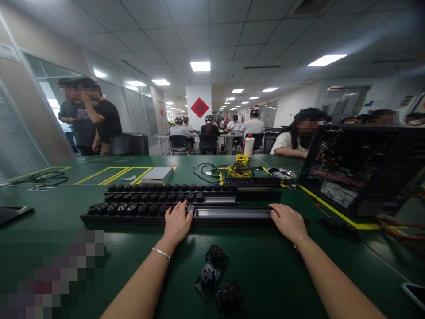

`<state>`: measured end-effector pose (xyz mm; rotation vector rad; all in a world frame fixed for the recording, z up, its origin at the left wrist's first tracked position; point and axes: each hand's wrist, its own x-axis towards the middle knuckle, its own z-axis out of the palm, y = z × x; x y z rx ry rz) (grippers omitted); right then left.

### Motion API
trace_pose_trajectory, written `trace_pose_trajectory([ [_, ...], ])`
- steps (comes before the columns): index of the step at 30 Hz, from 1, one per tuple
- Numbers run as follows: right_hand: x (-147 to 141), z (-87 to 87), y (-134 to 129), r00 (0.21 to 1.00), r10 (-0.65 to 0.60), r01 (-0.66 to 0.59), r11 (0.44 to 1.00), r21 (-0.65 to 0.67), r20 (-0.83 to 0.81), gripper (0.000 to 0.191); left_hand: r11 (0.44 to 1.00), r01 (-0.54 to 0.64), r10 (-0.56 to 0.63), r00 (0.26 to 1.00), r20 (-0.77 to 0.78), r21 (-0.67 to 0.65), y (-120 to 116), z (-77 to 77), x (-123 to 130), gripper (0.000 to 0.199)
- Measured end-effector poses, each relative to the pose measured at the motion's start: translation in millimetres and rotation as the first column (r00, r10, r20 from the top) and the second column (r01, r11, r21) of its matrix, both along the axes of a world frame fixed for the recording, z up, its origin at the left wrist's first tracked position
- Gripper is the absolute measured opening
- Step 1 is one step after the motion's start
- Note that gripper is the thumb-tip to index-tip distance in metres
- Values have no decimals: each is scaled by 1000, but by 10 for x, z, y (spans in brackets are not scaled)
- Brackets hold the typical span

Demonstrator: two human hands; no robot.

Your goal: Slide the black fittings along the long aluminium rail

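Black blocks (229,299) lie closest. The left hand (178,221), half curled, touches the end block (191,209) on the front rail (232,214), maybe sliding it; the right hand (289,221), bent, touches the rail. Grips are unclear. Pushing needs a steady rail.

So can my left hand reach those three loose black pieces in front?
Probably yes: your left hand is at the nearest rail, and the loose black pieces lie close by, with nothing seen in between.

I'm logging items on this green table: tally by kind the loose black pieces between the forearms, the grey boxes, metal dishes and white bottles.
Loose black pieces: 3
Grey box: 1
Metal dish: 1
White bottle: 1
Total: 6
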<state>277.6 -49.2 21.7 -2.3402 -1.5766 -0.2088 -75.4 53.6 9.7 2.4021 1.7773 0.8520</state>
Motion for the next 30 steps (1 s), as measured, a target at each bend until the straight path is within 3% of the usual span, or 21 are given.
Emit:
trace_pose_trajectory([
  [8,-10,0,-8,1000,-1,1,1000,7,-16,46,997,70,-70,997,23,14,0,-2,-7,30],
  [26,6,-20,1,1000,3,-3,1000,29,-16,45,999,50,-50,999,3,-5,-18,26,18,33],
  [30,0,-7,-1,1000,5,-5,1000,19,-9,46,999,51,-51,999,8,-7,-11,19,14,25],
])
